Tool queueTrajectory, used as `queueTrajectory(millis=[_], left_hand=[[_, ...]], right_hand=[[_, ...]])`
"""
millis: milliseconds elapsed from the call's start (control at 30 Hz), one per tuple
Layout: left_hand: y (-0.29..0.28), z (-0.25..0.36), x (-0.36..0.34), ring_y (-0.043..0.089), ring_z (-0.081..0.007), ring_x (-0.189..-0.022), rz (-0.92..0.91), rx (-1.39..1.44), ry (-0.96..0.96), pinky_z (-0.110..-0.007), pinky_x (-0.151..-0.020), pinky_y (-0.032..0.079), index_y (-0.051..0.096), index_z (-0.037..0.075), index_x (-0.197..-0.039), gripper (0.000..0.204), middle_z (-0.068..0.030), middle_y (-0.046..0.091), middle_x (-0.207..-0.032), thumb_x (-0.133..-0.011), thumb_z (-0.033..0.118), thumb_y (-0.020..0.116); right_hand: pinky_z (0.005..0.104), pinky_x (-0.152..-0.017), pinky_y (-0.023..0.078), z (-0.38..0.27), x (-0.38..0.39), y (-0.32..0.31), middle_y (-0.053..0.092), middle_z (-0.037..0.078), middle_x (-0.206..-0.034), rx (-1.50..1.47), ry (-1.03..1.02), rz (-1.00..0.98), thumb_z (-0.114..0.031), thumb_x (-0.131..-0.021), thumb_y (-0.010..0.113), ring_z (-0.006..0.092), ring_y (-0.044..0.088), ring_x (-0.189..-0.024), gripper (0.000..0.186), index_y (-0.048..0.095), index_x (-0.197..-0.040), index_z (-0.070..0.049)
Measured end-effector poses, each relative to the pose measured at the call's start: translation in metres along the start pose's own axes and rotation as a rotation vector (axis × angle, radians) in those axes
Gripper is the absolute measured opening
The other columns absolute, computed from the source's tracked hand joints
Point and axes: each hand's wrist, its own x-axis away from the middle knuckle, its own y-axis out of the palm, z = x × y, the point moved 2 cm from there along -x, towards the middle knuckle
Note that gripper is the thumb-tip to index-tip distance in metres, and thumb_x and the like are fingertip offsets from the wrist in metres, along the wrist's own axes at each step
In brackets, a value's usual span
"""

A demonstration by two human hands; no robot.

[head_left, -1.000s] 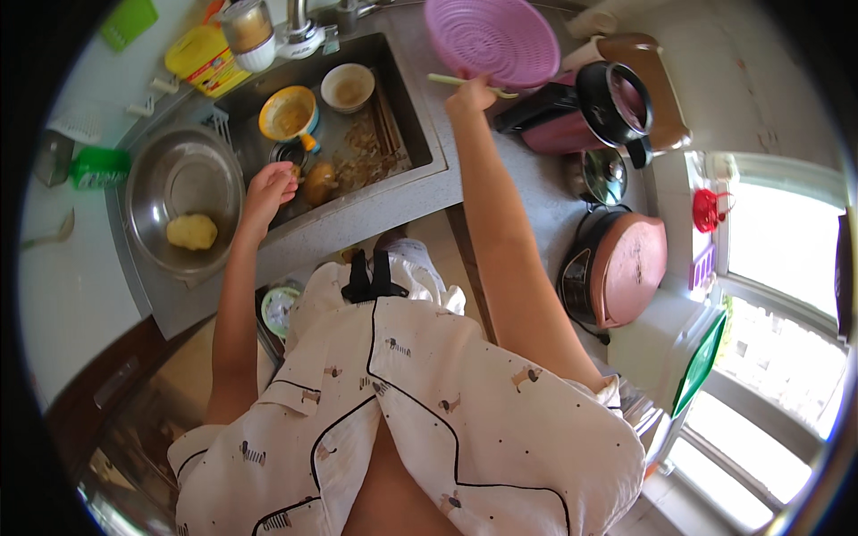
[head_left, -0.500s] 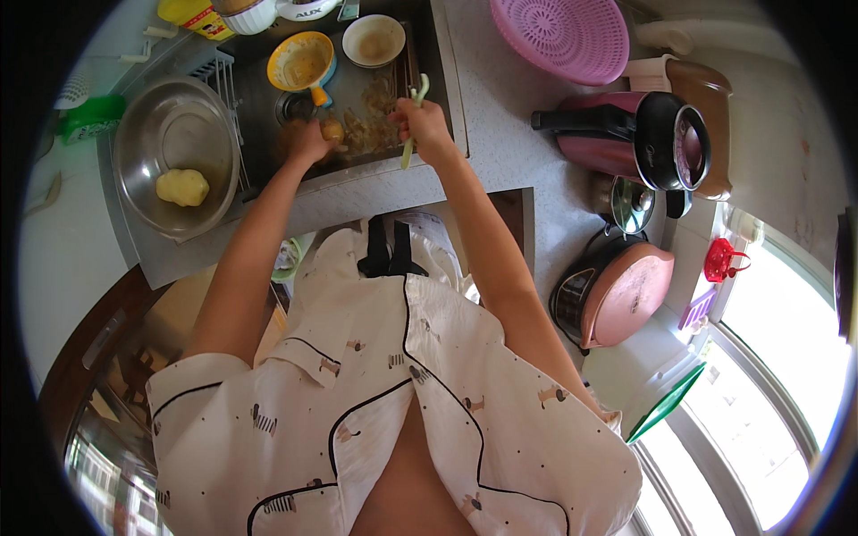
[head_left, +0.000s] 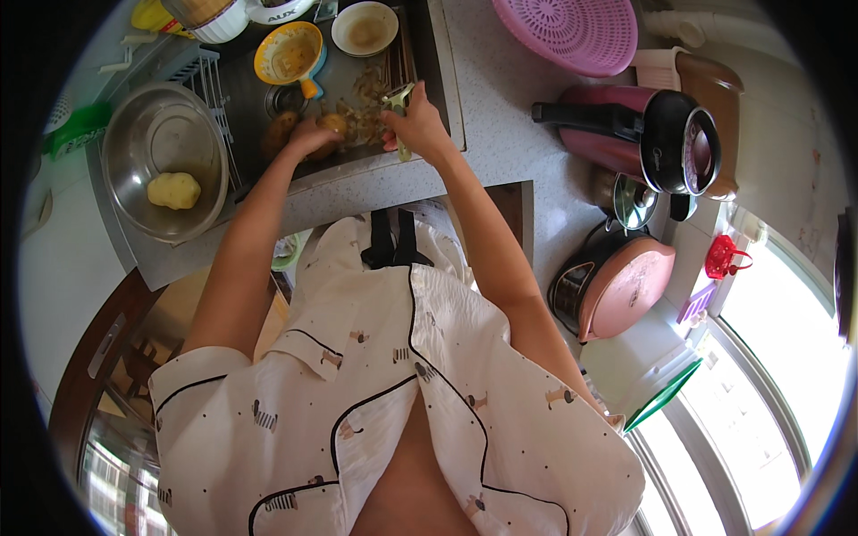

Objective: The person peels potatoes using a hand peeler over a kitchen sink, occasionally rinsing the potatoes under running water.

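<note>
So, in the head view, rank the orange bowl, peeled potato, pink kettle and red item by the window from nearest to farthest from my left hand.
From your left hand:
1. Orange bowl, ahead, in the sink.
2. Peeled potato, left, in the steel basin.
3. Pink kettle, right, on the counter.
4. Red item, far right, by the window.

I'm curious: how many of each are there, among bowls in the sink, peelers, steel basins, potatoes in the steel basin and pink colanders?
Bowls: 2, yellow bowl and white bowl
Peeler: 1, in the right hand
Steel basin: 1
Peeled potato: 1
Pink colander: 1
Total: 6
</note>
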Motion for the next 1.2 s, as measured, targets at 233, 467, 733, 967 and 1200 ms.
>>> queueTrajectory(millis=[233,467,733,967,1200], left_hand=[[-0.007,0.041,0.040,0.062,-0.0230,-0.111,0.042,0.441,-0.066,-0.037,-0.092,0.050,0.055,0.004,-0.129,0.075,-0.0116,0.063,-0.123,-0.071,0.042,0.083],[-0.028,0.088,0.085,0.061,-0.0198,-0.113,-0.148,1.026,0.027,-0.042,-0.093,0.051,0.046,0.014,-0.139,0.063,-0.0054,0.060,-0.125,-0.086,0.029,0.076],[-0.020,0.106,0.107,0.060,-0.0212,-0.115,-0.017,1.152,0.030,-0.044,-0.095,0.050,0.051,0.015,-0.136,0.059,-0.0048,0.061,-0.123,-0.087,0.040,0.074],[-0.023,0.103,0.124,0.062,-0.0244,-0.109,-0.065,1.341,0.071,-0.041,-0.090,0.053,0.056,0.009,-0.129,0.052,-0.0085,0.063,-0.121,-0.092,0.044,0.066],[-0.025,0.103,0.134,0.063,-0.0294,-0.105,-0.132,1.539,0.055,-0.044,-0.091,0.056,0.056,0.006,-0.123,0.046,-0.0123,0.062,-0.116,-0.091,0.036,0.070]], right_hand=[[0.0401,-0.071,0.063,0.001,0.007,-0.007,0.065,0.026,-0.108,-0.521,0.020,-0.193,-0.007,-0.096,0.048,0.0324,0.072,-0.078,0.045,0.041,-0.136,0.011],[0.0413,-0.091,0.058,0.001,0.013,0.002,0.058,0.025,-0.127,-0.974,-0.026,-0.271,0.007,-0.090,0.053,0.0324,0.065,-0.109,0.042,0.044,-0.130,0.004],[0.0297,-0.077,0.057,0.011,-0.009,0.041,0.072,0.016,-0.099,-0.397,-0.329,0.246,-0.006,-0.073,0.084,0.0172,0.069,-0.087,0.044,0.055,-0.105,-0.002],[0.0286,-0.077,0.056,0.037,-0.017,0.050,0.074,0.011,-0.097,-0.175,-0.367,0.334,-0.005,-0.077,0.080,0.0135,0.068,-0.087,0.038,0.057,-0.107,-0.002],[0.0402,-0.082,0.056,0.039,-0.027,0.055,0.072,0.016,-0.098,0.497,-0.307,0.306,-0.016,-0.079,0.072,0.0340,0.070,-0.094,0.031,0.064,-0.107,-0.005]])
